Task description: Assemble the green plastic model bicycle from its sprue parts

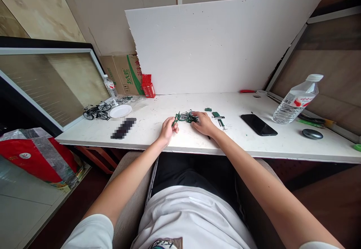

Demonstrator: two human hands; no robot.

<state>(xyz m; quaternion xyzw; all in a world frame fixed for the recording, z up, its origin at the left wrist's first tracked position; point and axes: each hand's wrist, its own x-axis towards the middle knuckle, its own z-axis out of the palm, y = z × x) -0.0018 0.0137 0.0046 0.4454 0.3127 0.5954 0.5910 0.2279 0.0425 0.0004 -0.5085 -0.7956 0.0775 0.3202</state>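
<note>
- Left hand [167,127], at left end of green model [184,117]: closed, thumb and fingers pinching a green strand.
- Right hand [204,123], at right end of green model: palm down, fingers bent; gripping or touching, cannot tell.
- Forearms [138,170]: angled forward, converging.
- Under green model: white table [158,108].
- Right of green model: loose green parts [216,114].

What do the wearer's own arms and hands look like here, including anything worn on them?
Both the left hand and right hand are bare: no gloves, and no watch or bracelet shows. The forearms are uncovered too. Short white sleeves, the left sleeve and the right sleeve, belong to a white shirt.
</note>
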